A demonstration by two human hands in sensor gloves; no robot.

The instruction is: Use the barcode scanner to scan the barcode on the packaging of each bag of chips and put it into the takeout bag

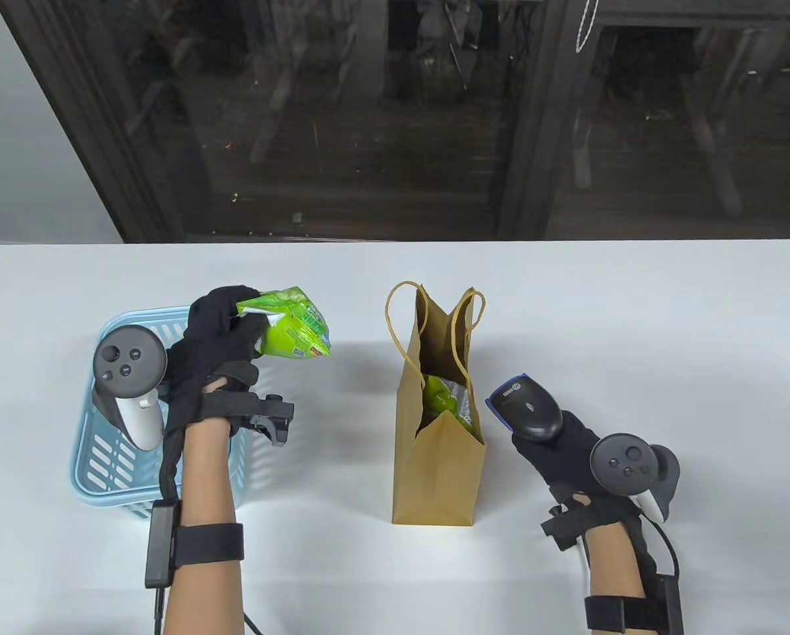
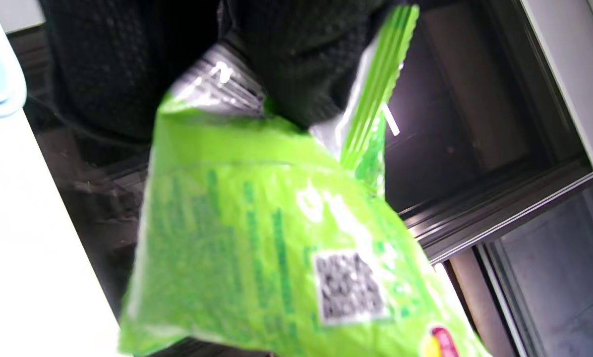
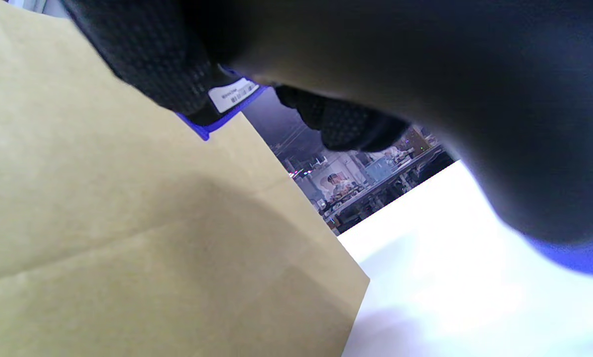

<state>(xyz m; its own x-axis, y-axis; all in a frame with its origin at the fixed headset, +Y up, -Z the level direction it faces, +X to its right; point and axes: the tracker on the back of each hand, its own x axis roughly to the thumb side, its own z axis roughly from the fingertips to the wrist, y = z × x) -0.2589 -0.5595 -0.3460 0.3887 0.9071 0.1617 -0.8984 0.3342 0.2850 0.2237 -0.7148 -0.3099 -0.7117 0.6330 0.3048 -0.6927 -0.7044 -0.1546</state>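
Observation:
My left hand point(image 1: 226, 324) grips a green bag of chips point(image 1: 292, 324) by its top seam, lifted above the table just right of the blue basket point(image 1: 97, 463). In the left wrist view the chip bag point(image 2: 276, 248) hangs from my fingers point(image 2: 296, 59) with a square printed code point(image 2: 348, 287) facing the camera. The brown paper takeout bag point(image 1: 437, 463) stands upright mid-table with another green chip bag point(image 1: 446, 400) inside. My right hand point(image 1: 553, 443) holds the dark barcode scanner point(image 1: 525, 407) just right of the takeout bag point(image 3: 128, 238), its head pointing left.
The light blue plastic basket stands at the left under my left forearm. A dark window wall runs behind the table's far edge point(image 1: 395, 243). White tabletop point(image 1: 632, 331) lies to the right of the takeout bag and between it and the basket.

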